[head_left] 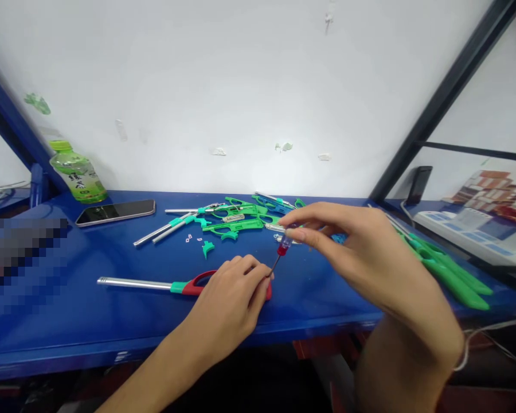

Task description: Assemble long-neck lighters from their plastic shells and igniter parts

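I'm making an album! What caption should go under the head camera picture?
Left hand holds a red-handled lighter on the blue table; right hand angles a screwdriver down toward it.

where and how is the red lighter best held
Probably by its red handle, from above, where the left grip lies. The red lighter lies lengthwise along the blue table, and the handle is broader than the slim silver tube, so it should twist less. Best stay clear of the right end, where the screwdriver points.
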A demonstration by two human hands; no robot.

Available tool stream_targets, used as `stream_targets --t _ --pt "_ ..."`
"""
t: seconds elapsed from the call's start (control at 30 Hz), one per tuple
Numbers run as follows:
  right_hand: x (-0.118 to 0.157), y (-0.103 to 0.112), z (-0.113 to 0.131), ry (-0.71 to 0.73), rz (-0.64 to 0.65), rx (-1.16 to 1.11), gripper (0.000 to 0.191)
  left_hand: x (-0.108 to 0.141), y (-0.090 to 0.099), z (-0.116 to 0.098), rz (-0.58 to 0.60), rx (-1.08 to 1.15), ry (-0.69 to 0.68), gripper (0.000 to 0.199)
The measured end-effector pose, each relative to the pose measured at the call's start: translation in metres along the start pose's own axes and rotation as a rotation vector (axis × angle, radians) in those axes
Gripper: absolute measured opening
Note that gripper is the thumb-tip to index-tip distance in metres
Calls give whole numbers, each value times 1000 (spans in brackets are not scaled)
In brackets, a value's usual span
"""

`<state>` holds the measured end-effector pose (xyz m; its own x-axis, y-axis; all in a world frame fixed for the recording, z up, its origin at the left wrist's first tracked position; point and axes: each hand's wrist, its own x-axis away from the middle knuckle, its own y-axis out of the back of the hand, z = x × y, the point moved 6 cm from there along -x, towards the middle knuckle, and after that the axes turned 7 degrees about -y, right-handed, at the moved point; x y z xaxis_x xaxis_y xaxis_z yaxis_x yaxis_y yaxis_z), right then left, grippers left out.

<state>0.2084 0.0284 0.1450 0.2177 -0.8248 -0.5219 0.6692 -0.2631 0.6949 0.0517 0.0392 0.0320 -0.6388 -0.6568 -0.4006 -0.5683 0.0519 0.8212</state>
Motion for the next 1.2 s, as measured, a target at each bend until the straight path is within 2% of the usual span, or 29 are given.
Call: stream_targets --t 0.1,0.3,0.37,0.47,0.57,0.67,0.8,0.83,0.93,1.0,1.13,1.2 --pt "-4 -3 -1 -39 -43 64 7 1 -1 0 -2 4 9 26" --pt "-4 -6 3 -88 -48 115 39 0 1 1 -18 25 19 20" --pt "-2 -4 4 -72 -59 100 35 0 2 2 -20 42 18 21" --pt "0 -4 5 -15 15 2 16 1 4 2 -36 99 23 22" --pt "0 -6 3 0 81 -61 17 1 4 3 -42 133 33 22" --pt "-4 -6 1 -47 20 -44 14 0 3 4 -46 151 44 21" --pt "-6 -5 1 -118 -86 34 34 1 3 5 -46 178 52 23" --pt "-5 -4 3 -106 -84 36 34 1 3 5 -46 185 48 24" --pt "0 -2 7 -30 -3 -13 14 0 4 4 -55 207 38 26" --pt "3 0 8 2 44 -37 20 0 4 4 -56 215 38 25" --pt "0 0 6 -42 -18 0 6 0 3 4 -52 202 43 24" --pt "-3 -4 6 -83 -42 33 14 1 2 5 -43 180 56 25"
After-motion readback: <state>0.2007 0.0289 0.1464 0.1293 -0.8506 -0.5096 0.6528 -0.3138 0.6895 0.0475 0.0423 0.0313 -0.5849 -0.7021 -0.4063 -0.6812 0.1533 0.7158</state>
